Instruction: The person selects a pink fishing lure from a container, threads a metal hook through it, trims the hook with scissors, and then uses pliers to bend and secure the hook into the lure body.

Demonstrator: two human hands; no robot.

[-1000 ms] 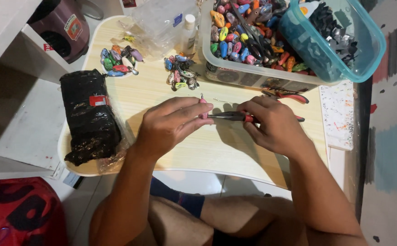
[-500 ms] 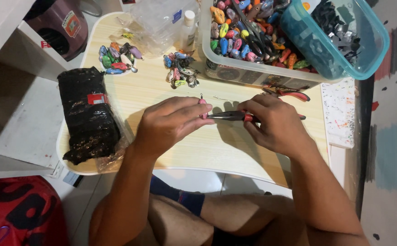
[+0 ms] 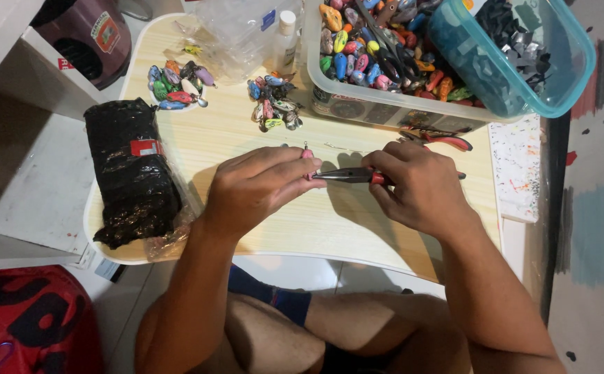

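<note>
My left hand point(image 3: 260, 185) pinches a small pink fishing lure point(image 3: 307, 158) over the middle of a low wooden table point(image 3: 246, 138). My right hand point(image 3: 419, 185) grips red-handled needle-nose pliers point(image 3: 347, 176), whose tips meet the lure. Both hands hover just above the tabletop, close together. Most of the lure is hidden behind my left fingers.
A black wrapped bundle point(image 3: 132, 173) lies at the table's left end. Two piles of colourful lures point(image 3: 177, 86) point(image 3: 273, 104) sit at the back, with a clear bin of lures point(image 3: 385, 62), a teal tub point(image 3: 517, 48), a small bottle point(image 3: 286, 34) and spare red pliers point(image 3: 440, 138).
The hands stay together at the table's middle; the grip on lure and pliers is unchanged. Only the camera view shifted slightly.
</note>
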